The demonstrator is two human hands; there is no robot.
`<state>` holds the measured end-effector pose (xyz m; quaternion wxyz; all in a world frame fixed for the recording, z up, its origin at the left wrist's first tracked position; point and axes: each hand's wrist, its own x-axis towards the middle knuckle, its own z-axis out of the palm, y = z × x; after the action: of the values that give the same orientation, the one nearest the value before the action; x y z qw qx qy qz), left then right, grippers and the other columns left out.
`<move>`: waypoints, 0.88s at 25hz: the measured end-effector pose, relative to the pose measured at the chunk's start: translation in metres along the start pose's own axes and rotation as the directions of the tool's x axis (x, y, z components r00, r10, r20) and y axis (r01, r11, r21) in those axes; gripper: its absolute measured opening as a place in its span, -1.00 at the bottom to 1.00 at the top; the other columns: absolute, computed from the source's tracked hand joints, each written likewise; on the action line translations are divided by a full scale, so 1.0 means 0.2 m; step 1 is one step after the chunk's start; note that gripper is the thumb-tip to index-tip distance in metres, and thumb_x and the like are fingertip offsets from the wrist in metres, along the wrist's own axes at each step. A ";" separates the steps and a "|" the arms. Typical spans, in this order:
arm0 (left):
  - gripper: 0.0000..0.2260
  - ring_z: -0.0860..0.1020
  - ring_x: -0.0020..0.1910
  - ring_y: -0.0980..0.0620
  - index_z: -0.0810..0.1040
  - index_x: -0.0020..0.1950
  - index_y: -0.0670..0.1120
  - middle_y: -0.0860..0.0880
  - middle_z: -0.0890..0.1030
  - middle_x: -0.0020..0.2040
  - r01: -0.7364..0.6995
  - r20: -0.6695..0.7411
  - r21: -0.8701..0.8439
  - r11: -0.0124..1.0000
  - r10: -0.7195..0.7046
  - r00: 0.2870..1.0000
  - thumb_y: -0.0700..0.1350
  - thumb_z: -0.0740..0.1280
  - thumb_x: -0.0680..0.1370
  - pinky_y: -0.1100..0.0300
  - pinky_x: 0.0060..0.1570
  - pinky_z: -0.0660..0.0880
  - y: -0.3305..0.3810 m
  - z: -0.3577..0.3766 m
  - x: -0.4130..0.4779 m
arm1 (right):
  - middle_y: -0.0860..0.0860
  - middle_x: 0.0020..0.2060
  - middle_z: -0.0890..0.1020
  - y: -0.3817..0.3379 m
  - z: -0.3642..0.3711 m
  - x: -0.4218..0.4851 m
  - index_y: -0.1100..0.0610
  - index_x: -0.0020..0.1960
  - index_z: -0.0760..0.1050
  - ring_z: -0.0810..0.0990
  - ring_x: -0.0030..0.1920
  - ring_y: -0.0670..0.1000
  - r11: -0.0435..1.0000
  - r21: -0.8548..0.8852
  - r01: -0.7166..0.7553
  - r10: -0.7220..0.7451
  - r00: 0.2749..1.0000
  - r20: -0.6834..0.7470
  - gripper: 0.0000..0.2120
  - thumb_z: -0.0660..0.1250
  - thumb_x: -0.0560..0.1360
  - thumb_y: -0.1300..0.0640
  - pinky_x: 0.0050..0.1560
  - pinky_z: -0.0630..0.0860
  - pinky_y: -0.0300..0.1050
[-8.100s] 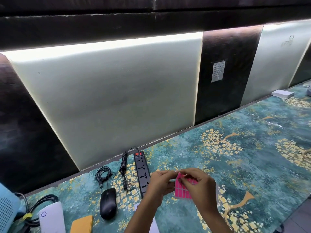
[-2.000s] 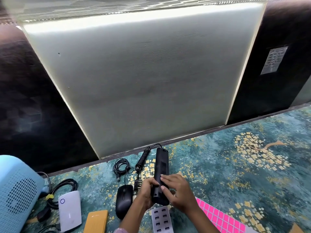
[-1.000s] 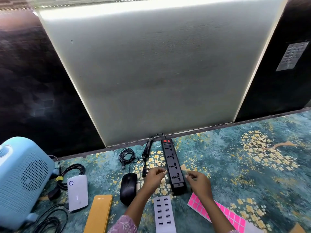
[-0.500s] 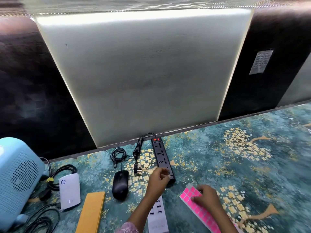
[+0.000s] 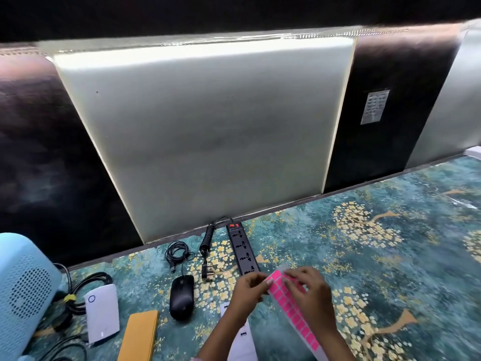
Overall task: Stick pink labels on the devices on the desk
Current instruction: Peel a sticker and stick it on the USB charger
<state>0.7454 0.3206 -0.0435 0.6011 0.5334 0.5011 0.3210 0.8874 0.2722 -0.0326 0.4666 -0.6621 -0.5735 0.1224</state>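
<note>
Hands meeting in the head view, the only camera, low and centre over the patterned desk [image 5: 377, 256]. Both on the pink label sheet [image 5: 292, 307], lifted off the surface and trailing back toward the body, top end just in front of the black power strip [image 5: 241, 247]. Left hand [image 5: 248, 289] pinching the sheet's left edge near the top. Right hand [image 5: 311, 290] curled over the top end, fingers down on the pink squares, gripping as well. Too blurred to tell whether a single label is already lifted. Reads as the peel step. Progress, judged from what shows: no pink on any device. Nothing on the strip's exposed length, black mouse [image 5: 181, 298], white box [image 5: 102, 315], yellow slab [image 5: 139, 334], pale blue perforated unit [image 5: 24, 290] at far left, or white USB hub [image 5: 244, 340], partly covered by the left forearm. Strip's near end hidden behind the hands and undersides out of sight, so can't rule out labels there. Probably still left: peel one, press onto a device, repeat along the row.
</note>
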 end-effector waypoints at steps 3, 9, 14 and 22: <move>-0.88 0.49 -0.45 0.26 0.63 -0.19 -0.02 0.12 0.62 -0.38 -0.006 0.031 -0.044 0.999 0.007 0.999 -0.21 0.36 0.49 0.36 -0.35 0.43 0.02 0.01 -0.01 | 0.00 -0.23 0.58 -0.05 0.06 -0.01 0.14 0.00 0.62 0.55 -0.19 0.02 0.999 0.007 -0.051 0.051 0.999 0.019 -0.77 0.46 0.33 0.21 -0.15 0.51 -0.16; -0.86 0.46 -0.40 0.17 0.63 -0.17 -0.01 0.13 0.59 -0.41 -0.001 0.052 -0.064 0.998 0.005 0.999 -0.22 0.34 0.51 0.28 -0.28 0.43 0.05 0.01 -0.03 | -0.04 -0.24 0.59 -0.05 0.07 -0.01 0.10 -0.04 0.64 0.58 -0.26 -0.08 0.971 0.143 -0.190 0.196 0.980 -0.033 -0.74 0.51 0.27 0.23 -0.25 0.46 -0.35; -0.94 0.47 -0.40 0.13 0.64 -0.22 -0.03 0.07 0.58 -0.40 0.033 0.082 -0.101 0.994 -0.025 0.996 -0.15 0.40 0.44 0.26 -0.27 0.44 0.07 -0.01 -0.03 | -0.11 -0.31 0.59 -0.06 0.06 0.01 0.08 -0.15 0.65 0.53 -0.06 -0.20 0.975 0.162 -0.149 0.161 0.985 -0.066 -0.79 0.53 0.23 0.24 -0.27 0.47 -0.36; -0.69 0.31 -0.55 0.12 0.50 -0.44 -0.08 -0.04 0.38 -0.50 0.050 -0.007 0.006 0.999 -0.050 0.999 -0.10 0.33 0.51 0.36 -0.52 0.24 0.09 -0.01 0.03 | -0.15 -0.29 0.60 -0.07 0.07 0.01 -0.10 -0.28 0.58 0.53 -0.07 -0.21 0.980 0.170 -0.102 0.084 0.990 0.109 -0.69 0.53 0.22 0.29 -0.17 0.43 -0.48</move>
<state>0.7478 0.3302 -0.0273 0.6055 0.5217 0.5173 0.3060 0.8690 0.2787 -0.0278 0.4871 -0.6375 -0.5518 0.2276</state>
